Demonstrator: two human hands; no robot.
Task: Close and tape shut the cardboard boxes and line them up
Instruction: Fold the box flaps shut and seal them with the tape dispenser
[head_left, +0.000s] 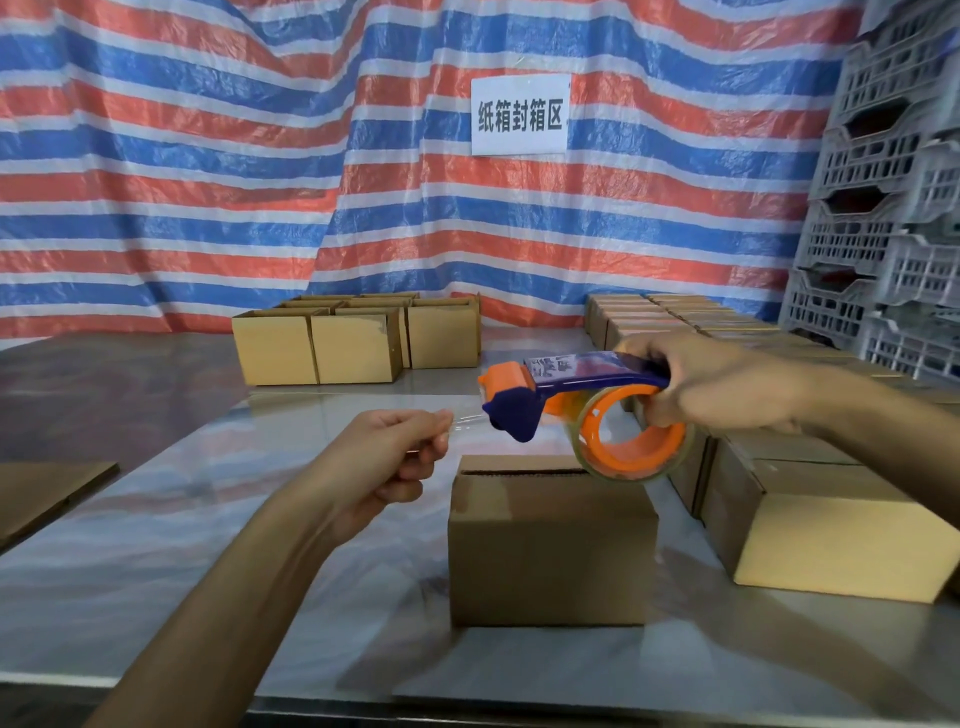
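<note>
A closed cardboard box (550, 540) stands on the metal table (208, 545) in front of me, with a dark slit along the far edge of its top. Above it my right hand (727, 384) grips the blue and orange tape dispenser (566, 400), which carries a roll of clear tape (631, 441). To the left of the dispenser's orange head, my left hand (410, 457) pinches the free end of the clear tape (465, 418), stretched between fingers and dispenser.
Open boxes (358, 343) are grouped at the table's back centre. A row of closed boxes (810, 514) runs along the right side towards the back. Flat cardboard (41, 493) lies at the left edge. Grey plastic crates (893, 197) are stacked at the far right.
</note>
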